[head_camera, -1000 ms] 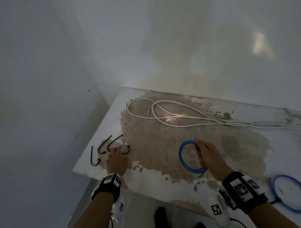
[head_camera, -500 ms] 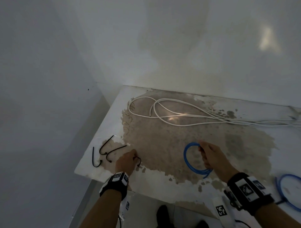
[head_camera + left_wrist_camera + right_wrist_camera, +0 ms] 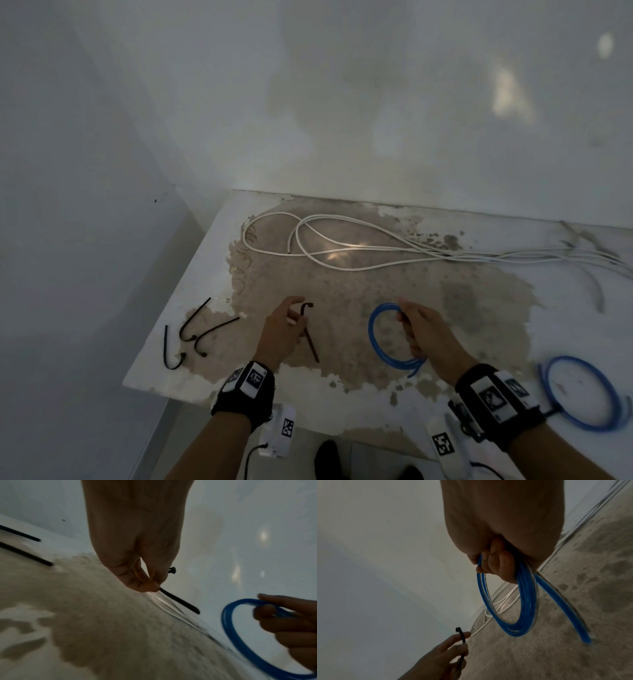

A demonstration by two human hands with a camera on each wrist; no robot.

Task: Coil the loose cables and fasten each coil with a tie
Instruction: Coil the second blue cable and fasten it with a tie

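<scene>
Two hands above a stained, mottled tabletop [image 3: 342,404]. Left hand [image 3: 279,334] pinching a slim black zip tie [image 3: 310,337]; right hand [image 3: 430,334] curled round a glossy blue cable coil [image 3: 375,337]. Three more ties [image 3: 191,334] lying left.

Bare, dim room corner: plain white walls [image 3: 308,102], worn stained white table [image 3: 565,325].

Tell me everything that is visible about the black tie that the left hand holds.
The black tie is a thin, flat strip that looks like plastic, with a small blocky head at one end. It is open, not yet looped round anything. The left hand pinches it between thumb and fingers near the head, so the head sticks out above the fingers and the long tail points away below them. It is lifted off the table and does not touch the blue coil in the right hand.
</scene>
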